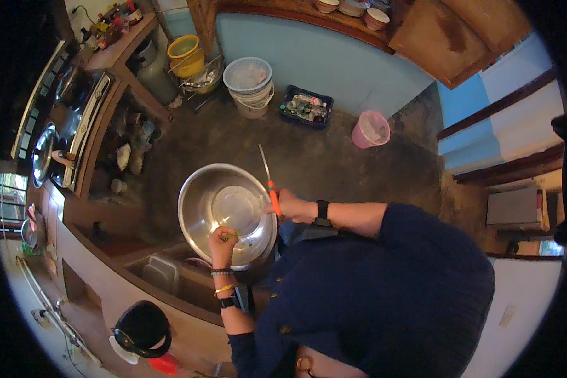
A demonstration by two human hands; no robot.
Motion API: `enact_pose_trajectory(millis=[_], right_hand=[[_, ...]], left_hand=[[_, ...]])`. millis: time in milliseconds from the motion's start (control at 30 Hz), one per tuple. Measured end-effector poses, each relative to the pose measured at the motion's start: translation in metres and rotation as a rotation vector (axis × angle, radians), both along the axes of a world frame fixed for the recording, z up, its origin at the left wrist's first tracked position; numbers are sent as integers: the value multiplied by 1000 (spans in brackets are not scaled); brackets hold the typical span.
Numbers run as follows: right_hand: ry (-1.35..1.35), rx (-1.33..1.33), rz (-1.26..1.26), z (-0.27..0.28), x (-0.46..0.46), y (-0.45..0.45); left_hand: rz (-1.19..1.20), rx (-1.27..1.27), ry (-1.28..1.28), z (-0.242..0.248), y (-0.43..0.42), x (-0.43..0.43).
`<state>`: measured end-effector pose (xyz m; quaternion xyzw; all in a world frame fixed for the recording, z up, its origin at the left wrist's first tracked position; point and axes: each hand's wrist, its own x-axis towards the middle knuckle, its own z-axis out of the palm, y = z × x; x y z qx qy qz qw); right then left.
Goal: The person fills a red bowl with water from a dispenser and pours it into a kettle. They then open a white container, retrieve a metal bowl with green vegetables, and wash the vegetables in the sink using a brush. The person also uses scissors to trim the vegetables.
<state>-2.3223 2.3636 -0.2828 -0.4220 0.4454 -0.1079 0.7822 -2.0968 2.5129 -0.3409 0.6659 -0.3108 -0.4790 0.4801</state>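
Observation:
A large stainless-steel basin (196, 189) lies below my hands, with a few small green bits inside near its lower wall. My left hand (222, 243), with bracelets and a dark strap at the wrist, is over the basin's lower part. Its fingers are closed on a small piece of green leaf (231, 236). At the basin's right rim, my right hand (290, 205) grips a tool with an orange handle (275, 201). A narrow metal blade (264, 160) points up and away from the handle; whether it is a knife or scissors is unclear.
On the left are a gas stove (82, 137) and a counter (118, 283) bearing a black pot-like vessel (144, 330). Along the blue wall stand a white bucket (253, 101), a dark crate (288, 120) of bottles, a pink bin (361, 134) and a yellow bucket (189, 64).

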Motion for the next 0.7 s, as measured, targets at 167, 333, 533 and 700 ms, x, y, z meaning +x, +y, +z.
enact_pose_trajectory(millis=[167, 333, 533, 700], right_hand=[[95, -18, -145, 5, 21, 30], [-13, 14, -287, 28, -69, 45], [239, -25, -586, 22, -200, 33], [338, -78, -791, 20, -262, 30]], left_hand=[[-99, -19, -210, 4, 10, 41], [-373, -137, -317, 2, -37, -42], [-530, -319, -313, -8, -134, -188], [-697, -294, -236, -3, -174, -251]])
